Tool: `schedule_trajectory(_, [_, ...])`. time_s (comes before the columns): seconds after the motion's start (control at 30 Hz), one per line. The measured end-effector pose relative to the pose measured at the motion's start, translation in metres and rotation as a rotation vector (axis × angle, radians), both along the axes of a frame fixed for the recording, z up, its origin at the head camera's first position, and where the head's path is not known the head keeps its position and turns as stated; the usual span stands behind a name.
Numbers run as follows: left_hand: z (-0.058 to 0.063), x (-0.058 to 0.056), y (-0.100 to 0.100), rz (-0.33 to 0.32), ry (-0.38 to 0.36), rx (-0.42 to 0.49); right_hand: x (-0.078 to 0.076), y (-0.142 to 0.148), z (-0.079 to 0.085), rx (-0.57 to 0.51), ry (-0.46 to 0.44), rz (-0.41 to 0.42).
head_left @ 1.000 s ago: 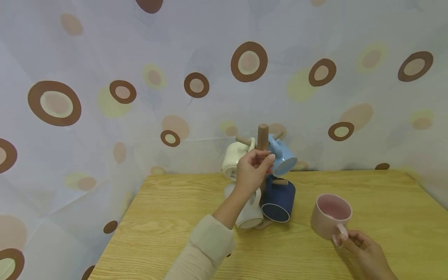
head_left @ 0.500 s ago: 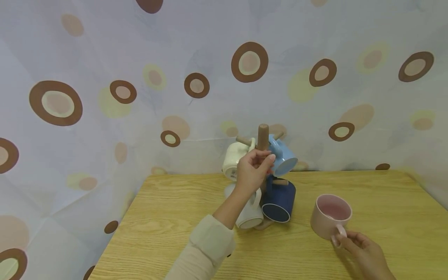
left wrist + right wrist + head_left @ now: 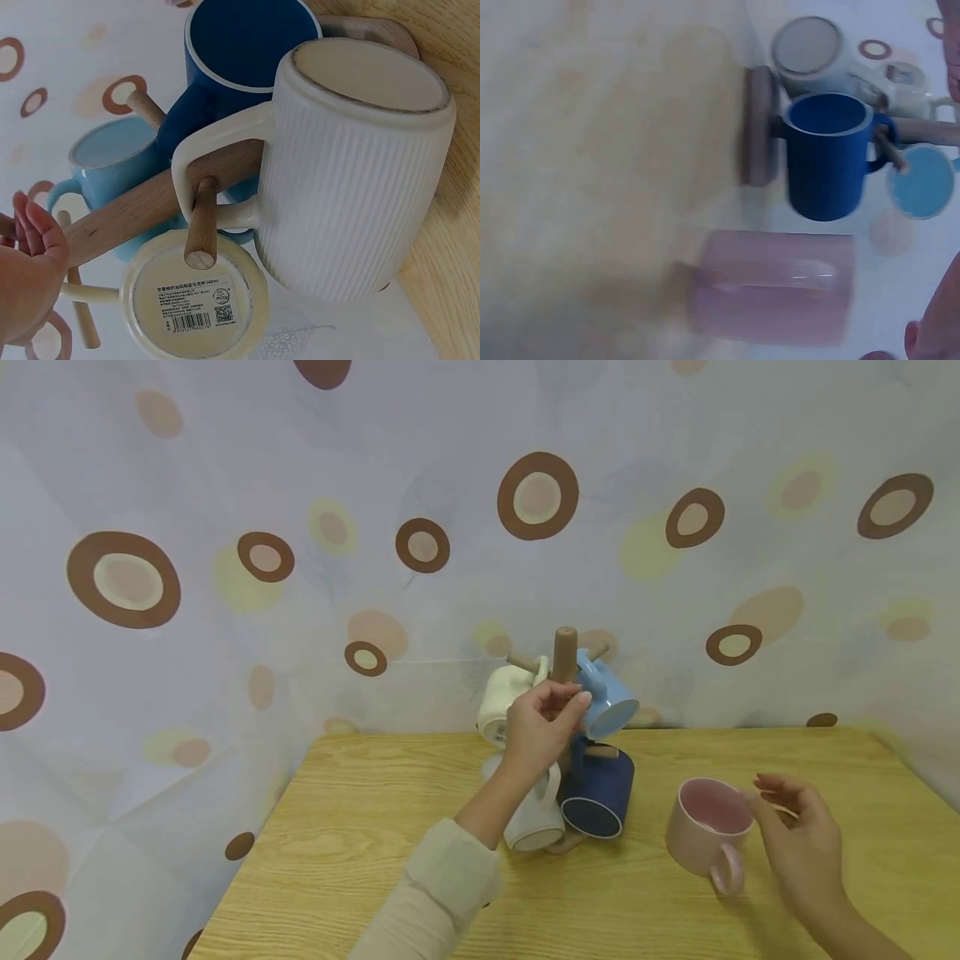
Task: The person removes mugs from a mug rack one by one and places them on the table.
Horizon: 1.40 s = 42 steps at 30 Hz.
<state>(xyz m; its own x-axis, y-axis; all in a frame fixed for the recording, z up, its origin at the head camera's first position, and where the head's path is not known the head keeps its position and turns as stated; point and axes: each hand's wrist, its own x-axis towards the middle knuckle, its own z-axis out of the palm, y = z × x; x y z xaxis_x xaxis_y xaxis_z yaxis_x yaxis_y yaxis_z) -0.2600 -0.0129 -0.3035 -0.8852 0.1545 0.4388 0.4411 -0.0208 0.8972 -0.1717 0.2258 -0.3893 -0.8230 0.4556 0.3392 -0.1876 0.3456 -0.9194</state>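
Wooden table: left hand grips mug stand; right hand (loosely curled, gripping nothing) could bump pink mug over.

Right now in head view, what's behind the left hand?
The wooden post rises above the left hand; cream mug and light blue mug show either side. The stretch of post it covers can't be seen.

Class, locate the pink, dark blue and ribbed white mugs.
Pink mug [image 3: 697, 845]: head view, outer wall.
Dark blue mug [image 3: 826, 172]: right wrist view, outer wall.
Ribbed white mug [image 3: 352, 180]: left wrist view, ribbed side.
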Motion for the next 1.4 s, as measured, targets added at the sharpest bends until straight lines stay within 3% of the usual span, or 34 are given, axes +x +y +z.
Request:
schedule_trajectory(0.13, [-0.002, -0.004, -0.001, 0.000, 0.027, -0.046, -0.017, -0.006, 0.027, 0.051, 0.064, 0.196])
schedule_trajectory(0.27, [0.003, -0.002, -0.003, -0.023, 0.025, -0.090, -0.042, -0.013, 0.053, 0.181, -0.045, 0.296])
schedule_trajectory(0.33, [0.010, 0.001, -0.005, -0.039, 0.018, -0.106, -0.057, -0.017, 0.064, 0.195, -0.102, 0.351])
schedule_trajectory(0.5, [0.021, 0.010, -0.010, -0.062, -0.013, -0.139, -0.099, -0.029, 0.072, 0.135, -0.207, 0.451])
schedule_trajectory(0.63, [0.013, 0.004, -0.010, -0.065, -0.040, -0.141, -0.122, -0.039, 0.069, 0.054, -0.294, 0.517])
schedule_trajectory(0.77, [0.000, -0.007, -0.007, -0.060, -0.042, -0.123, -0.133, -0.044, 0.067, -0.031, -0.388, 0.600])
schedule_trajectory(0.97, [-0.002, -0.009, -0.005, -0.060, -0.025, -0.093, -0.146, -0.044, 0.067, -0.089, -0.511, 0.664])
schedule_trajectory(1.4, [-0.003, -0.008, -0.005, -0.076, -0.019, -0.047, -0.150, -0.051, 0.067, -0.158, -0.533, 0.823])
